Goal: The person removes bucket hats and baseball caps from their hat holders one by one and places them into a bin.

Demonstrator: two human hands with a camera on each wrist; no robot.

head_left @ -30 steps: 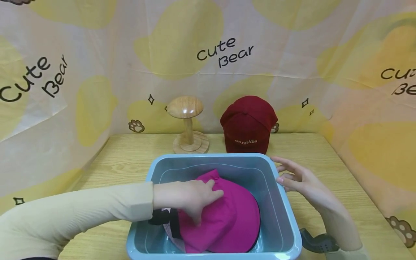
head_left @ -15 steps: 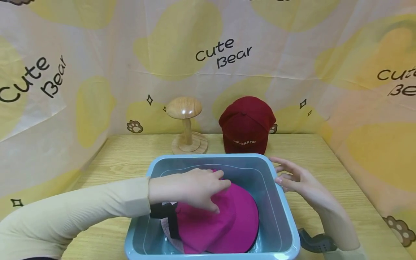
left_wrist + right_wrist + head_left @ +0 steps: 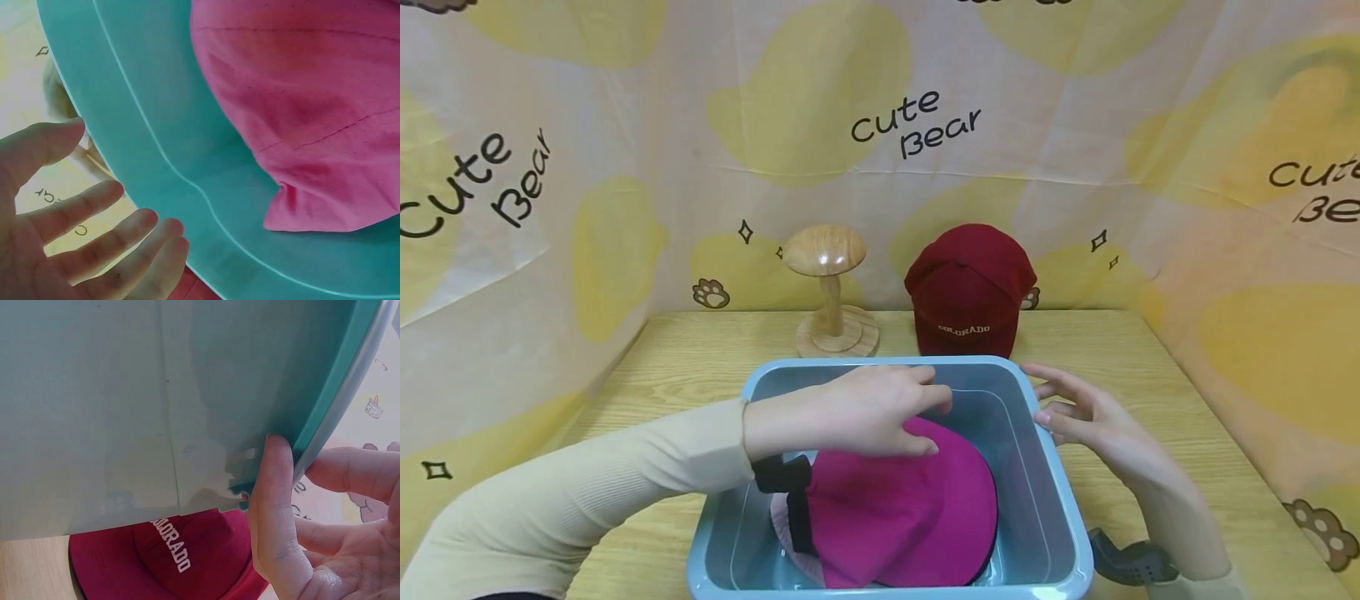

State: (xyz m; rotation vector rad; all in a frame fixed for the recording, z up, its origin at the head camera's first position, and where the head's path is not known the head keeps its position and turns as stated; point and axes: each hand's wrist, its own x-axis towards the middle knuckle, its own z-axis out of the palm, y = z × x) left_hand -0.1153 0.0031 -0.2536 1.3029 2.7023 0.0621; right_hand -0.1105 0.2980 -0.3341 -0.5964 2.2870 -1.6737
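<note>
A magenta cap (image 3: 887, 517) lies in a light blue plastic bin (image 3: 1075, 533), its brim toward the right. My left hand (image 3: 880, 408) is over the far part of the cap, fingers spread and holding nothing. In the left wrist view, the left hand (image 3: 94, 244) appears apart from the pink cloth of the cap (image 3: 306, 119). At the bin's far right corner, my right hand (image 3: 1090, 417) pinches the rim. The right wrist view shows the right hand's thumb and a finger (image 3: 275, 500) on opposite sides of that rim (image 3: 337, 387).
Behind the bin stands a wooden hat stand (image 3: 827, 292) with a rounded top and a disc base. To its right is a dark red cap (image 3: 970, 292) lettered COLORADO. A patterned cloth (image 3: 820, 100) hangs around the wooden table (image 3: 700, 367).
The left hand has risen off the magenta cap and moved away toward the bin's far side and slightly right. The right hand has stayed at the rim.
</note>
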